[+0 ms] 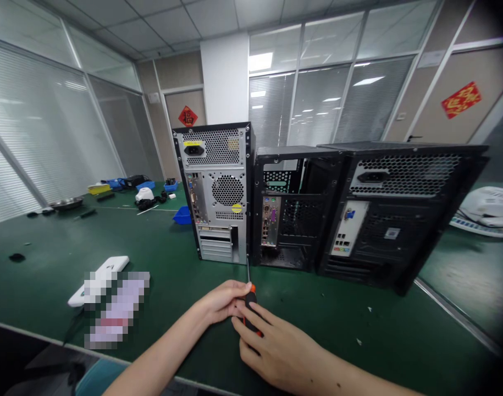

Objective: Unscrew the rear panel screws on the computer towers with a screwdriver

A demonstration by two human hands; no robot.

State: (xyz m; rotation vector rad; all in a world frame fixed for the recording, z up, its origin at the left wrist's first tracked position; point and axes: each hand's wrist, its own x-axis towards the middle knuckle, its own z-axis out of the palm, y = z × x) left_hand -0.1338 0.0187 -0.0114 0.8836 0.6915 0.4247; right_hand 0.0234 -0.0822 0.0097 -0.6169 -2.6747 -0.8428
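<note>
Both hands are on a screwdriver with a black and orange handle. Its thin shaft points away from me, and the tip reaches the lower right corner of the silver back panel of a computer case. My left hand is closed around the front of the handle, near the shaft. My right hand wraps the handle's rear end from the right. Whether the tip sits in a screw is too small to tell. Just right of the silver-backed case stands a black computer case with an opening at the top of its back.
Farther right is another black computer case. A white power bank-like device and a blurred-out flat object lie at left. Blue bins, cables and a metal bowl stand farther back on the green table. Small scraps lie at right.
</note>
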